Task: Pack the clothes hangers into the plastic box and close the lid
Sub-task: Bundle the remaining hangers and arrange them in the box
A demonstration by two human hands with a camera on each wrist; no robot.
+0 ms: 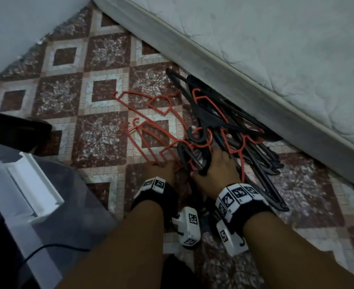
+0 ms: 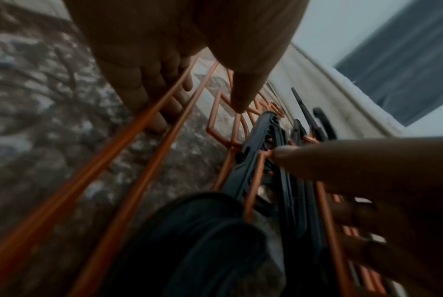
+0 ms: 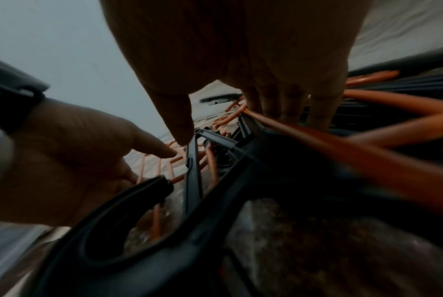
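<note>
While both hands reach down to the patterned tile floor [image 1: 101,94], the left hand [image 1: 163,170] curls its fingers [image 2: 149,94] around thin red plastic clothes hangers [image 1: 151,130]. Just beside it, the right hand [image 1: 219,165] presses extended fingers onto a tangled heap of black and red hangers [image 1: 230,122] lying against a white mattress [image 1: 255,49]. A clear plastic box with a white latch [image 1: 32,184] sits at lower left.
</note>
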